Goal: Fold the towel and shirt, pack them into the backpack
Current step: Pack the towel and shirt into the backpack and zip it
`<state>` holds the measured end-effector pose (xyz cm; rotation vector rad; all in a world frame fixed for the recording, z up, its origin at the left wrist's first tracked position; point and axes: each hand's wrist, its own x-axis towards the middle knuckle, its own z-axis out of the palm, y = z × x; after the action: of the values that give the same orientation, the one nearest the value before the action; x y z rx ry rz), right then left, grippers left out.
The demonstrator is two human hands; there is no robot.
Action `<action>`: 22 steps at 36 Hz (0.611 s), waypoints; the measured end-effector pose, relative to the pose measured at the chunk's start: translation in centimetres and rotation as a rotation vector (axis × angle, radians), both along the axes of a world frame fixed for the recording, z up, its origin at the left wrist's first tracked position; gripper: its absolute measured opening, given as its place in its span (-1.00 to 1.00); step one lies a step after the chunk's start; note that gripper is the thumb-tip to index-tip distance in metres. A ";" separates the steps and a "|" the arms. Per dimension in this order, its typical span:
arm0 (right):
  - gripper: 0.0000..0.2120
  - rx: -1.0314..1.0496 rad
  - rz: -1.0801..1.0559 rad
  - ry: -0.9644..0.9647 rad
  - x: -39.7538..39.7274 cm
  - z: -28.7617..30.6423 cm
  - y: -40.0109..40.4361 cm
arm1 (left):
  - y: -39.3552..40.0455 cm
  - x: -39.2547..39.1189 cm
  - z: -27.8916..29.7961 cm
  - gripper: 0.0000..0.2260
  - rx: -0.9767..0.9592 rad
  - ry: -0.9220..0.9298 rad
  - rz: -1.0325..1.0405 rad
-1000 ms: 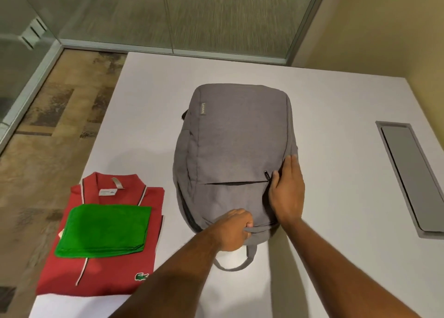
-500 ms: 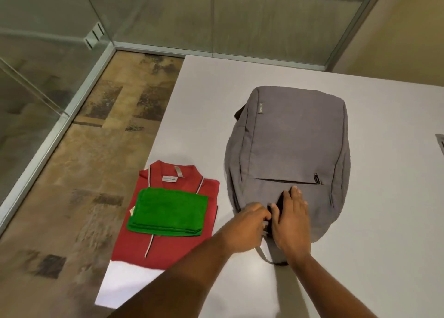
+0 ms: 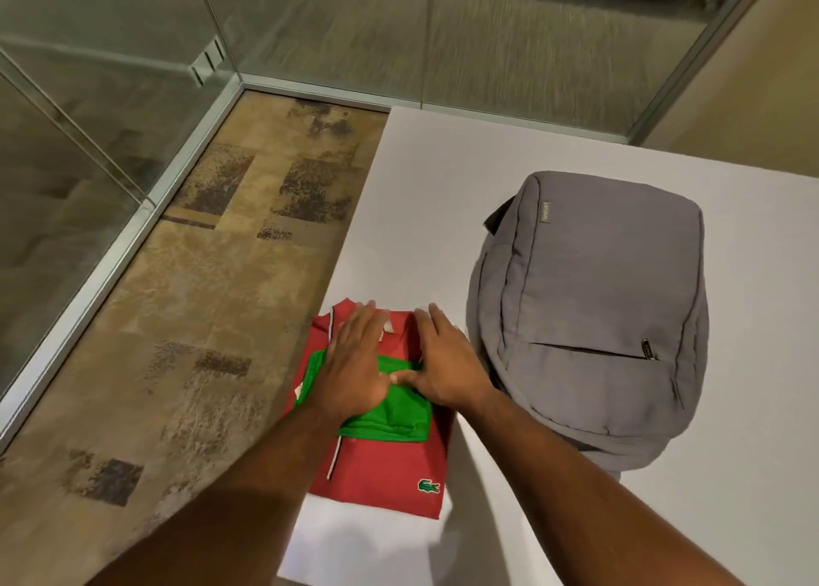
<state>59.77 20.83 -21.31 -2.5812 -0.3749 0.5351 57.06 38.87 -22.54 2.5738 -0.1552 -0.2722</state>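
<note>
Resting flat and spread, left hand (image 3: 354,366) and right hand (image 3: 447,366) cover the folded green towel (image 3: 394,417) stacked on the red shirt (image 3: 381,474). Backpack (image 3: 594,319) sits just right of them, zipper probably closed. Scoop under both layers together.

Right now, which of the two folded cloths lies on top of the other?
The green towel: it lies on the folded red shirt, which rests directly on the table. Both hands rest flat on the stack.
</note>
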 end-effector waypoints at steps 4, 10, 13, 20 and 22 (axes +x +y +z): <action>0.24 -0.081 0.073 0.097 2.1 0.2 1.2 | 0.8 0.9 0.6 -0.06 0.035 0.138 -0.065; 0.29 -0.247 0.147 0.214 2.5 0.4 3.1 | 1.0 1.3 0.7 -0.11 0.041 0.231 -0.116; 0.33 -0.276 0.100 0.231 2.2 0.6 3.7 | 1.4 1.1 0.5 -0.13 0.043 0.243 -0.113; 0.43 -0.330 -0.031 0.222 1.9 1.1 4.6 | 1.7 1.1 0.3 -0.16 0.006 0.256 -0.093; 0.40 -0.328 -0.078 0.245 1.8 1.2 4.7 | 1.7 1.1 0.3 -0.16 -0.010 0.280 -0.088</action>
<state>61.62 25.49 -20.10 -2.7788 -0.1082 0.9403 58.20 40.54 -22.21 2.4905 -0.1657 -0.6571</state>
